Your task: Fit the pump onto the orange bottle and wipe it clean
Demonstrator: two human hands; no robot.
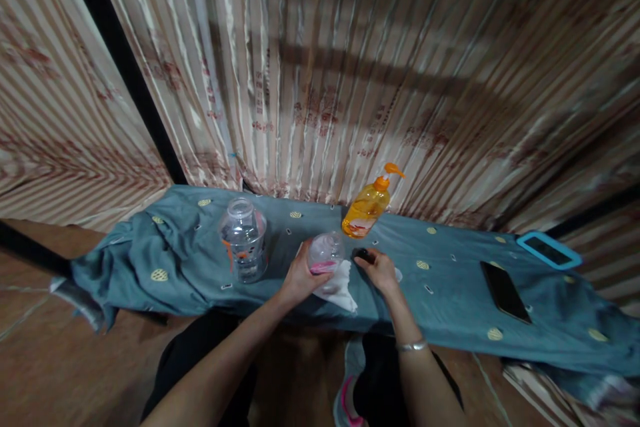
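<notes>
clear jars: two (243,237) (325,253); one orange soap bottle (367,209).

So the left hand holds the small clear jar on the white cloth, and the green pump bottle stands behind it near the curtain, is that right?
Not quite. The head view shows that the pump bottle is orange, not green. The rest is right: the left hand has its grip on the small clear jar over the white cloth, and the bottle stands behind it near the striped curtain.

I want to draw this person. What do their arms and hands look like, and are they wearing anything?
Both arms are bare, with no sleeves showing. The left hand wears nothing. The right hand is bare too, but a thin silver bangle circles that wrist.
</notes>
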